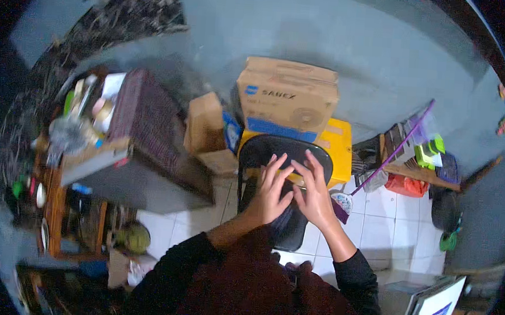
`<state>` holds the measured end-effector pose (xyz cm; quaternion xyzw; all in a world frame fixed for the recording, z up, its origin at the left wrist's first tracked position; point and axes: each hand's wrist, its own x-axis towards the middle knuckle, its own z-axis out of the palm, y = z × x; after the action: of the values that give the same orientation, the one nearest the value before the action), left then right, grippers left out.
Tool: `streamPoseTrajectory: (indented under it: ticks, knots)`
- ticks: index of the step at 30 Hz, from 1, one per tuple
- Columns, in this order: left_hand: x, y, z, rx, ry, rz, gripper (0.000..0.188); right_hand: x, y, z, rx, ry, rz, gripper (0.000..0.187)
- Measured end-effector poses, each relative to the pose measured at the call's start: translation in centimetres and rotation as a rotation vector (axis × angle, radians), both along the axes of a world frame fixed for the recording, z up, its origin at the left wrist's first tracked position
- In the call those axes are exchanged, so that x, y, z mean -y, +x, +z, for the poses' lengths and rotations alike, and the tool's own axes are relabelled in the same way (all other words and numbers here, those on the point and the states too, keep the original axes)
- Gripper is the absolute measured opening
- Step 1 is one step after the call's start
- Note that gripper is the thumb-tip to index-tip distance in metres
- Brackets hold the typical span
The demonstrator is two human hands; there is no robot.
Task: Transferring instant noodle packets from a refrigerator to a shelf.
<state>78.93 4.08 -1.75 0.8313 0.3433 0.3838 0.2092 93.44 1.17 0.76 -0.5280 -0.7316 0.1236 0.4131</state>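
Note:
My left hand (270, 194) and my right hand (314, 200) are held up close together, palms toward each other, with fingers stretched and slightly spread. Neither holds anything; their fingertips nearly meet, and I cannot tell whether they touch. Below them is a black chair (291, 233), its dark backrest (259, 149) behind my fingers. Just past the chair, a large brown cardboard box (288, 101) with a blue band rests on a yellow box (338, 149).
An open carton (205, 122) stands left of the chair. A cabinet (163, 175) with a cluttered top is farther left. On the right, a purple pole (393, 150) leans near a wooden shelf (421, 175) holding green items. A white-faced panel (435, 313) stands at lower right.

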Motion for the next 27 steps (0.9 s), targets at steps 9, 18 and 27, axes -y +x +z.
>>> streamPoseTrajectory:
  ticks: [9, 18, 27]
  knots:
    - [7.8, -14.5, -0.4, -0.06, -0.173, 0.184, 0.033, 6.0, -9.0, -1.3, -0.104, -0.277, 0.322, 0.037]
    - [5.9, -30.3, -1.6, 0.051, -0.275, 0.519, 0.019, 3.2, -28.1, -2.4, -0.076, -0.264, 0.432, 0.012]
    - [0.4, -66.0, 2.5, -0.289, -0.037, 1.081, 0.019, -9.1, -68.6, -0.3, -0.057, 0.331, 0.56, 0.02]
